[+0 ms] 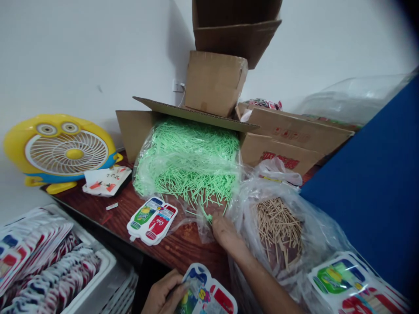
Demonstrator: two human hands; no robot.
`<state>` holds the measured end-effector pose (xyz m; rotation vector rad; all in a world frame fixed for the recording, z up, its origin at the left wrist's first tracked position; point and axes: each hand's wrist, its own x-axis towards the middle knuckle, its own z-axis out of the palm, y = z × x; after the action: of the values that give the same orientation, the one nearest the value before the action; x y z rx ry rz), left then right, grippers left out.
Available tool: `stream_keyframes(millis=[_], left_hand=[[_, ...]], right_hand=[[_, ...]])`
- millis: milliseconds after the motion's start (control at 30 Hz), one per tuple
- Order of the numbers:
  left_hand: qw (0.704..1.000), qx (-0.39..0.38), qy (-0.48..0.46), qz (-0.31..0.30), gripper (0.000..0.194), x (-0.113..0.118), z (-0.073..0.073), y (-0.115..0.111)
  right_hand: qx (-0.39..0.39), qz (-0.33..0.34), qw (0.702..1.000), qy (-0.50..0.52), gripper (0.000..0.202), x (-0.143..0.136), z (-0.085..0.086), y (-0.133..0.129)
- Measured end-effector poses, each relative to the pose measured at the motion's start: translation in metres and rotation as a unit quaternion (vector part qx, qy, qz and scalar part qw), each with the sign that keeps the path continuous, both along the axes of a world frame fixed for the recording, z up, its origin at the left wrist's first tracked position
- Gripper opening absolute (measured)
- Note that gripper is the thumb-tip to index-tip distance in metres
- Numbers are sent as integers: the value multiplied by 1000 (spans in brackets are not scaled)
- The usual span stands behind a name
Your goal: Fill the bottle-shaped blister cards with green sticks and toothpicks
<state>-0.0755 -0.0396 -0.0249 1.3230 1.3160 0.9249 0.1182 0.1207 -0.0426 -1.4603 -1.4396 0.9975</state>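
at the far left, a yellow and blue plastic fan with cartoon eyes (74,153) stands above a white plastic tub (106,270), which is crowded with rows of red, white and blue printed packets (36,250). judging by those rows, a good many packets are already gathered. next, on the brown wood-grain table (186,237), lies a small flat stack of glossy white-edged packets (152,220) printed with a green and a red bottle shape.

at the bottom middle, the left hand (165,292) pinches the edge of one more such packet, a shiny bottle-shaped piece (221,301), between thumb and bent fingers. it is held up just in front of the table, printed face showing, smooth and partly cut off by the frame; whether it has sticks inside, i cannot tell.

behind, a big heap of thin pale green sticks (196,174) spills from clear plastic in an open brown cardboard box (196,115), plainly far from used up. the right hand (225,231) is at its near edge, fingers bent down and close together at a few green sticks; whether they are pinched, i cannot tell.

to its right, a smaller loose heap of thin tan sticks (278,222) sits on crumpled clear plastic (321,226), with more glossy printed packets (340,274) at the lower right corner.
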Motion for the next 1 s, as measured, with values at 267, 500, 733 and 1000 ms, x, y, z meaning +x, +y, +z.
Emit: stream_keyframes(millis=[267, 500, 733, 1000], left_hand=[[1000, -7, -14, 3, 40, 1, -10, -3], [999, -14, -29, 4, 40, 4, -10, -2], [999, -36, -38, -1, 37, 4, -2, -4], [997, -2, -75, -31, 34, -1, 8, -4]], right_hand=[[-63, -6, 994, 86, 11, 14, -7, 11], [-26, -20, 982, 188, 33, 3, -8, -4], [21, -15, 982, 185, 17, 0, -8, -27], [2, -5, 911, 411, 19, -12, 50, -64]])
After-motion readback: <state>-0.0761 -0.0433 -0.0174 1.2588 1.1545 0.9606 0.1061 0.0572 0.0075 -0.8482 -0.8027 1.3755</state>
